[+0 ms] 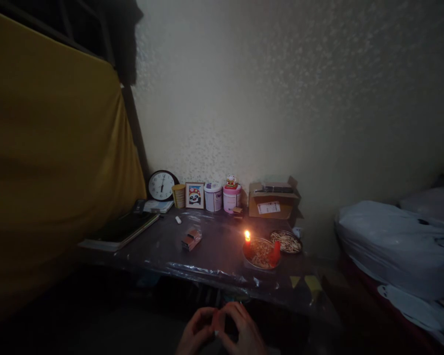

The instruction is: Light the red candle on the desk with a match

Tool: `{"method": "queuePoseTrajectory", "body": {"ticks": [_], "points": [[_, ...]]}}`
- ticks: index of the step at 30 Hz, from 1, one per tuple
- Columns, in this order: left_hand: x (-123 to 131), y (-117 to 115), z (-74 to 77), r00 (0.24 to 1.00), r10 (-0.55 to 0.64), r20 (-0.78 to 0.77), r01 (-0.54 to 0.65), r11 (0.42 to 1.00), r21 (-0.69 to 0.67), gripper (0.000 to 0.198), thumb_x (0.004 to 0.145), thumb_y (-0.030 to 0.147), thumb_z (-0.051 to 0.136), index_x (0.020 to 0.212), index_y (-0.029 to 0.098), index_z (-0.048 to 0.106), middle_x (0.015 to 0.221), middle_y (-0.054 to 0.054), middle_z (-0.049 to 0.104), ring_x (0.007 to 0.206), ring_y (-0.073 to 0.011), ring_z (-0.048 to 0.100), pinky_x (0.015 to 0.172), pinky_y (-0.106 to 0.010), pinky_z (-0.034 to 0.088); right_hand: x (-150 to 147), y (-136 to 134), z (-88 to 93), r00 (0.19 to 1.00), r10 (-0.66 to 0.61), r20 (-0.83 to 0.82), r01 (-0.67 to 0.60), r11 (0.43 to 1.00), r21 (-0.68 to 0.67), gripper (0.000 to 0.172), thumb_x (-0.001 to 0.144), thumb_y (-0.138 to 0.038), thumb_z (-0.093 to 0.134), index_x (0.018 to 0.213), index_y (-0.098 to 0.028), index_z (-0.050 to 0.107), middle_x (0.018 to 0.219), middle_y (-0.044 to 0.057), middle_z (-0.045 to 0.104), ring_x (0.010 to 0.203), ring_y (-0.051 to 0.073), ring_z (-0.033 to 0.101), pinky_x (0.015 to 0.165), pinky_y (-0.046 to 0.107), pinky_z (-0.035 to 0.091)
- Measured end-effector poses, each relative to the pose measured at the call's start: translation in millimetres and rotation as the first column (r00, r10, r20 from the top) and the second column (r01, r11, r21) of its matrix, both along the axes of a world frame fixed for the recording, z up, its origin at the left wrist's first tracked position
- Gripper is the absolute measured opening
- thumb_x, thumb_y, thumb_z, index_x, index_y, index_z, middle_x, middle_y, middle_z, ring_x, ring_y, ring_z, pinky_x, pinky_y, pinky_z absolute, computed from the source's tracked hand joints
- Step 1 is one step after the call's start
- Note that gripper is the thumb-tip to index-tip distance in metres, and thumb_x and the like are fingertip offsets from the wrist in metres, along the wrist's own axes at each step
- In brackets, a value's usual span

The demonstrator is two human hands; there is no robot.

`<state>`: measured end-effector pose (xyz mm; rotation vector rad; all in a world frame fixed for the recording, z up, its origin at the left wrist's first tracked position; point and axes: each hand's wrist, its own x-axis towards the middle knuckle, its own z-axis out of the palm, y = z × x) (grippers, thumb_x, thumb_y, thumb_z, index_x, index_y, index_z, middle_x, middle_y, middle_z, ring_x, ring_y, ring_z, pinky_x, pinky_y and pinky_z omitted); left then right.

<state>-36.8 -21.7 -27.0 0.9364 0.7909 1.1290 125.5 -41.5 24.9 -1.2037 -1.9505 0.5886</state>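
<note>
Low in the view, before the table's front edge, my left hand and my right hand meet around a small reddish piece. Both hands pinch it; a white bit shows at its lower end, and its kind is not clear in the dim light. Beyond them on the table, a lit red candle stands at the left of a round dish of brownish bits. An unlit red candle is at that dish's right side. Behind it lies a second dish of pale thin sticks.
The table has a shiny plastic cover. A brown packet lies mid-table. Along the wall stand a clock, a panda picture, two tubs and a cardboard box. Yellow cloth hangs left; white bags lie right.
</note>
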Motion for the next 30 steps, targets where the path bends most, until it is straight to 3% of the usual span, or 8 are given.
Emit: {"method": "queuePoseTrajectory", "body": {"ticks": [6,9,16,24,30], "points": [[7,-4,15.3,0.988,0.131,0.084,-0.107,0.963,-0.247,0.036,0.047,0.037,0.078,0.076,0.019,0.067,0.072,-0.003,0.069,0.064,-0.0176,0.060,0.061,-0.028,0.042,1,2,-3.8,0.993,-0.003,-0.117,0.000,1.000,-0.028,0.007,0.076,-0.017,0.056,0.082,-0.021,0.057,0.085,0.001,0.060,0.083,0.016,0.058,0.076,0.024,0.045],[8,-4,17.7,0.988,0.126,0.095,-0.091,0.946,-0.310,0.034,0.049,0.040,0.077,0.074,0.020,0.066,0.068,-0.002,0.070,0.060,-0.0162,0.059,0.057,-0.026,0.040,1,4,-4.9,0.985,-0.008,-0.171,-0.001,0.998,-0.056,0.007,0.075,-0.017,0.057,0.081,-0.020,0.058,0.083,0.001,0.060,0.079,0.015,0.058,0.074,0.023,0.045],[7,-4,14.6,0.988,0.061,0.143,-0.022,0.966,-0.259,0.033,0.053,0.044,0.074,0.074,0.019,0.068,0.066,-0.002,0.069,0.062,-0.0171,0.058,0.056,-0.026,0.040,2,6,-7.4,0.979,0.008,-0.204,-0.021,0.998,-0.064,0.006,0.078,-0.024,0.058,0.080,-0.019,0.058,0.082,0.001,0.059,0.078,0.015,0.057,0.074,0.023,0.044],[8,-1,6.6,0.990,0.097,0.105,-0.068,0.966,-0.248,0.036,0.050,0.044,0.076,0.072,0.018,0.067,0.066,-0.004,0.068,0.061,-0.0168,0.057,0.057,-0.026,0.039,1,4,-10.2,0.985,0.018,-0.173,-0.029,0.998,-0.061,0.008,0.079,-0.027,0.057,0.081,-0.019,0.058,0.084,0.002,0.058,0.080,0.015,0.056,0.073,0.023,0.044],[7,-10,22.9,0.990,0.103,0.092,-0.074,0.957,-0.281,0.029,0.054,0.039,0.075,0.074,0.020,0.066,0.065,0.000,0.066,0.064,-0.0168,0.058,0.059,-0.026,0.040,1,2,-6.6,0.985,0.032,-0.170,-0.044,0.997,-0.068,0.005,0.077,-0.023,0.059,0.081,-0.019,0.057,0.084,0.000,0.057,0.078,0.014,0.055,0.072,0.022,0.044]]}}
